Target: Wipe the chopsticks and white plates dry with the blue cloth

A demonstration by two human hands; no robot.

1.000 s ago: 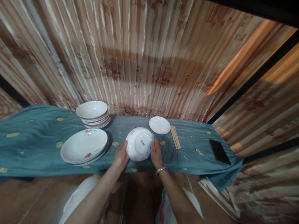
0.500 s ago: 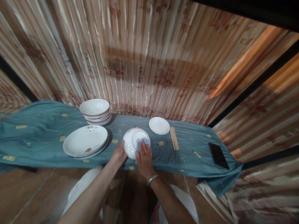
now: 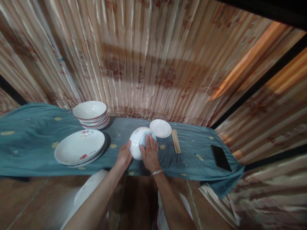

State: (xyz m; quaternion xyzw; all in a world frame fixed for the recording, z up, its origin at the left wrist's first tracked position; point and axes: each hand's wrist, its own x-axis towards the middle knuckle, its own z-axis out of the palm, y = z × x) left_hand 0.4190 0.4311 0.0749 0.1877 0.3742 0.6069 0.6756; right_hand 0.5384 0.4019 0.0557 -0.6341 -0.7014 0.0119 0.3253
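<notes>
At nine o'clock from the held bowl, glossy white plates with red flowers (image 3: 79,147) are stacked; at ten, deep white ceramic bowls with red bands (image 3: 90,110) are nested. The held bowl's edge is clasped by the left hand (image 3: 124,156), its fingers bent inward and partly hidden. The upside-down, rounded white ceramic bowl (image 3: 135,147) is held over the teal, yellow-printed fabric (image 3: 192,151). Its foot ring, largely exposed half a second ago, is now mostly covered by the soft light-blue cloth (image 3: 144,140), shifted towards one o'clock. The cloth is pressed flat by the right hand (image 3: 151,155), fingers extended. At two o'clock a small white round plate (image 3: 161,128) is set; at three, thin straight wooden sticks (image 3: 176,141) are laid.
</notes>
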